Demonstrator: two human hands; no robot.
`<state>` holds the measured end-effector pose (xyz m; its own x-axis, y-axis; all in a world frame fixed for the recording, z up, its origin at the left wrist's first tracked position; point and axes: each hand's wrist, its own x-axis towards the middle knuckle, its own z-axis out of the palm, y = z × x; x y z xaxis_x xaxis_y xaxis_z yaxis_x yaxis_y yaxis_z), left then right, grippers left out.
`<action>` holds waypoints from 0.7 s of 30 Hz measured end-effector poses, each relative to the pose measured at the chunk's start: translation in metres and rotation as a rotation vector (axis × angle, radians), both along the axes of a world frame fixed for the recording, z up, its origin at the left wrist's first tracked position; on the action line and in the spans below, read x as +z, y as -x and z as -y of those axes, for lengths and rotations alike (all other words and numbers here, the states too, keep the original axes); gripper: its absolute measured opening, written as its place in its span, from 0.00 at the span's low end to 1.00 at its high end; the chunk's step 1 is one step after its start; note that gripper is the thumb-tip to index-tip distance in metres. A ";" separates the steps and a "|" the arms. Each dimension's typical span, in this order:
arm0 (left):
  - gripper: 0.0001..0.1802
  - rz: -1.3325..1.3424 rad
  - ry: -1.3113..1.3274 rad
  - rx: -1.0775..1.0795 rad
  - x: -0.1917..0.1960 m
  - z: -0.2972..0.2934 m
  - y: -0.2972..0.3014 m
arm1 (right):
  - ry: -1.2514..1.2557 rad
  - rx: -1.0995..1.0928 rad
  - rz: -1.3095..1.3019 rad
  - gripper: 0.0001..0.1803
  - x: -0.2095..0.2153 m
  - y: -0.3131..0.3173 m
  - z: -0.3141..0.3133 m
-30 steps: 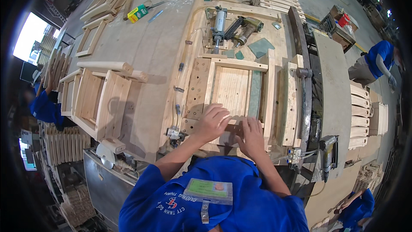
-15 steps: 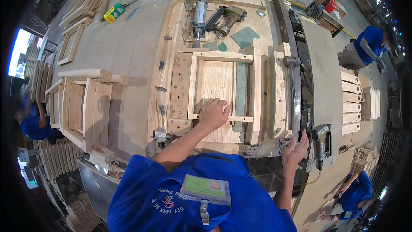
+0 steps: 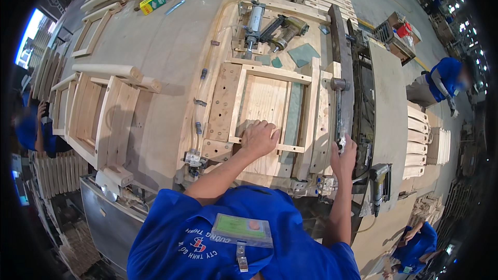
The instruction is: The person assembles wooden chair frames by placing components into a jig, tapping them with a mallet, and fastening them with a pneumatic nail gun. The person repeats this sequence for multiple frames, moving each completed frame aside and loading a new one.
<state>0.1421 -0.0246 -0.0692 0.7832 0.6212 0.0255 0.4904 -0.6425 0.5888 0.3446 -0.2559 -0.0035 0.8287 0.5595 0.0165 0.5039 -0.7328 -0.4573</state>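
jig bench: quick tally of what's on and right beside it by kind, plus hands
Wooden frame clamped in the jig: 1
Air cylinder at the jig's far end: 1
Power tools lying by it: 2
Nail gun hanging at the near edge: 1
Hands: 2, left hand on the frame, right hand at the clamp bar
Total: 7
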 end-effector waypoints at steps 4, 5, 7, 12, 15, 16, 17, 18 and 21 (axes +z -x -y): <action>0.16 -0.015 0.001 0.022 0.000 0.000 0.003 | 0.094 -0.007 0.050 0.33 -0.018 -0.020 -0.046; 0.17 -0.025 -0.004 0.030 0.000 0.001 0.005 | 0.116 -0.005 0.084 0.32 -0.023 -0.023 -0.057; 0.17 -0.033 0.010 0.054 -0.001 0.001 0.007 | 0.110 -0.037 0.091 0.28 -0.029 -0.030 -0.075; 0.17 -0.014 0.029 0.000 0.005 0.002 -0.005 | -0.253 -0.080 -0.129 0.22 -0.052 -0.069 -0.063; 0.16 -0.045 0.018 0.054 -0.004 -0.002 0.004 | -0.491 -0.271 -0.819 0.17 -0.006 -0.023 -0.072; 0.16 -0.045 0.018 0.052 -0.004 -0.001 0.003 | -0.612 -0.277 -0.832 0.16 0.012 -0.001 -0.069; 0.16 -0.051 0.019 0.057 -0.003 0.000 0.004 | -0.631 -0.255 -0.823 0.17 0.032 0.015 -0.063; 0.16 -0.064 0.055 0.052 0.001 -0.001 0.005 | -0.654 -0.238 -0.811 0.17 0.054 0.029 -0.055; 0.17 -0.100 0.055 0.070 0.012 0.001 0.003 | -0.819 -0.116 -0.669 0.18 0.118 0.052 -0.021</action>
<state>0.1395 -0.0258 -0.0570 0.7348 0.6729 -0.0860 0.5910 -0.5729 0.5679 0.2931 -0.2349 0.1149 0.8560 0.5013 -0.1261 -0.0853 -0.1036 -0.9910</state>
